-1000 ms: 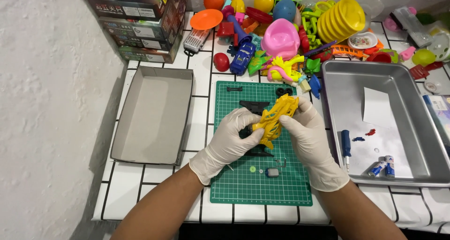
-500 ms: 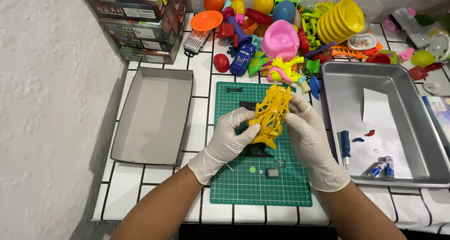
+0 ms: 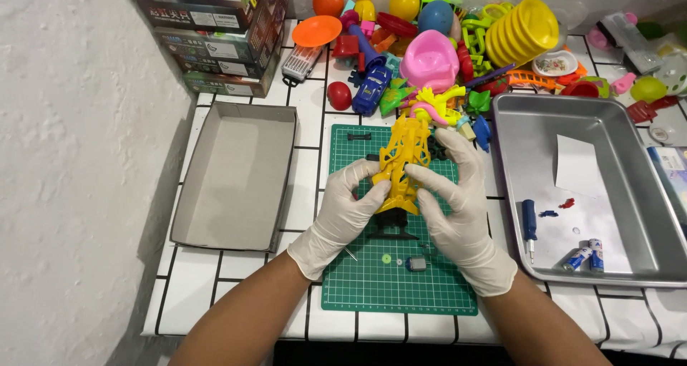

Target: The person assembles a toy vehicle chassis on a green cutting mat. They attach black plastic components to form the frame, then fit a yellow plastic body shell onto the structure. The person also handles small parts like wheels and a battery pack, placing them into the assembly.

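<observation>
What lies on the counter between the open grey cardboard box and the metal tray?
In the head view, the green cutting mat lies between cardboard box and metal tray; above it both gloved hands, left hand and right hand, hold a yellow toy.

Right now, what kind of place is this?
Probably a small toy repair or teardown bench: a green cutting mat on a white tiled table, a pile of plastic toys, and a metal tray holding a screwdriver and batteries.

Probably hobby bench: cutting mat (image 3: 372, 294), toys (image 3: 429, 58)
</observation>
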